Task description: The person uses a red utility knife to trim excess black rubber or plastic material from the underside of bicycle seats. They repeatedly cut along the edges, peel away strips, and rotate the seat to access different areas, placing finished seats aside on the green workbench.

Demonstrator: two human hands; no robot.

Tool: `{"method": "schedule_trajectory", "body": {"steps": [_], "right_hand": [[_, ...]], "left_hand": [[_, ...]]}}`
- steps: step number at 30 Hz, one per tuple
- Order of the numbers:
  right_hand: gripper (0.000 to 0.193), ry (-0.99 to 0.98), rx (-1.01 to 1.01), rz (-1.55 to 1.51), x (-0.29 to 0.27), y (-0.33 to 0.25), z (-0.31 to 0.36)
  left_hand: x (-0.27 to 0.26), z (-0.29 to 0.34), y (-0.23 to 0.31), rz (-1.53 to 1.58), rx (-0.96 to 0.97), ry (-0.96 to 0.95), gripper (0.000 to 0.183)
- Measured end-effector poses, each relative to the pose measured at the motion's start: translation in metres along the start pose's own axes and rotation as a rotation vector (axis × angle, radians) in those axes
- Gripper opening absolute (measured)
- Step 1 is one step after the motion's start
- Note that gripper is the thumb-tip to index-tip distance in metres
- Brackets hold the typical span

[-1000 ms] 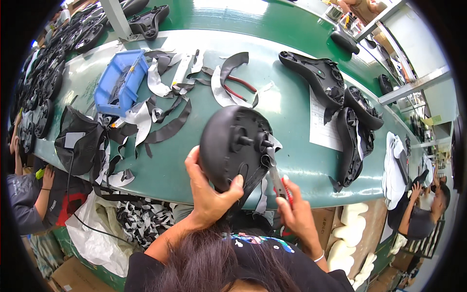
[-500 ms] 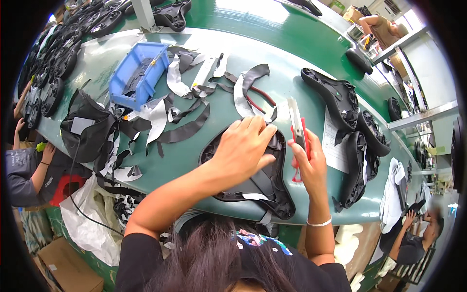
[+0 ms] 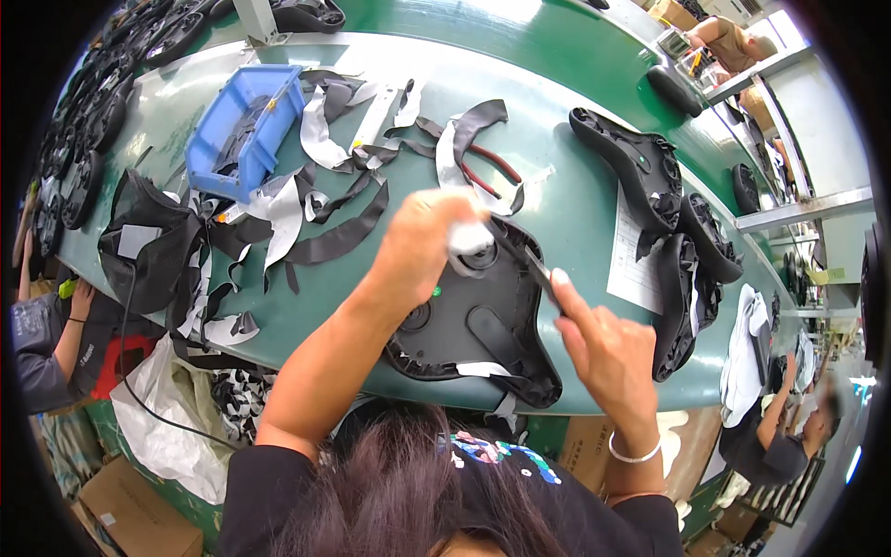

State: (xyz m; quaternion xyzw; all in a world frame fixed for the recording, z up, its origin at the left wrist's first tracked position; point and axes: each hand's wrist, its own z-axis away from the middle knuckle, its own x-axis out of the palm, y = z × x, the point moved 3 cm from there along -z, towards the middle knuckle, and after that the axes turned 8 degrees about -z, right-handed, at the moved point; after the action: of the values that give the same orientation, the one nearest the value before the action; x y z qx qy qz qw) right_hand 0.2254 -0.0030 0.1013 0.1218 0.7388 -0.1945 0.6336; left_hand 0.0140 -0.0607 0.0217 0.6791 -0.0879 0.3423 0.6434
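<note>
In front of me on the table lies a black seat-shaped shell (image 3: 445, 334), its hollow underside facing up and dark covering round its rim. My left hand (image 3: 422, 246) is closed above its far edge, pinching a pale strip of covering (image 3: 471, 243) that is smeared by motion. My right hand (image 3: 608, 357) grips a utility knife (image 3: 546, 278). The blade points away to the left, close to the shell's far right rim; whether it touches the covering I cannot tell. A small white flap (image 3: 483, 369) shows on the shell's near rim.
At the left stand a blue bin (image 3: 243, 139) with dark scraps and a black bag (image 3: 139, 237). Cut-off strips (image 3: 339, 237) and red-handled pliers (image 3: 497, 167) lie beyond the shell. More black shells (image 3: 636, 167) rest on the right near a paper sheet (image 3: 631, 265). People work on both sides.
My left hand has gone from lying over the shell to pulling a pale strip at its far edge. My right hand has tipped the knife from upright down toward the rim.
</note>
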Motion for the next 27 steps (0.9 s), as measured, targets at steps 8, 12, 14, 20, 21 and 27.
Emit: {"method": "schedule_trajectory", "body": {"steps": [8,12,14,20,21,27], "right_hand": [[0.05,0.102,0.172,-0.423,0.023,-0.012,0.057],[0.054,0.25,0.537,-0.769,0.03,0.014,0.067],[0.046,0.292,0.457,-0.714,0.044,0.026,0.066],[0.036,0.124,0.194,-0.9,0.059,0.012,0.021],[0.035,0.189,0.207,-0.965,0.055,0.018,0.015],[0.029,0.726,0.377,-1.073,0.01,0.058,-0.021]], "left_hand": [[-0.077,0.004,0.029,0.62,0.429,0.192,0.033],[-0.021,0.046,0.027,-0.72,0.122,0.138,0.038],[0.003,0.055,0.042,-1.251,0.246,0.002,0.029],[-0.045,0.035,0.023,-1.489,-0.244,0.064,0.053],[-0.046,0.032,0.026,-1.306,-0.273,0.02,0.051],[-0.075,-0.004,0.067,-0.365,-0.062,0.447,0.049]]}}
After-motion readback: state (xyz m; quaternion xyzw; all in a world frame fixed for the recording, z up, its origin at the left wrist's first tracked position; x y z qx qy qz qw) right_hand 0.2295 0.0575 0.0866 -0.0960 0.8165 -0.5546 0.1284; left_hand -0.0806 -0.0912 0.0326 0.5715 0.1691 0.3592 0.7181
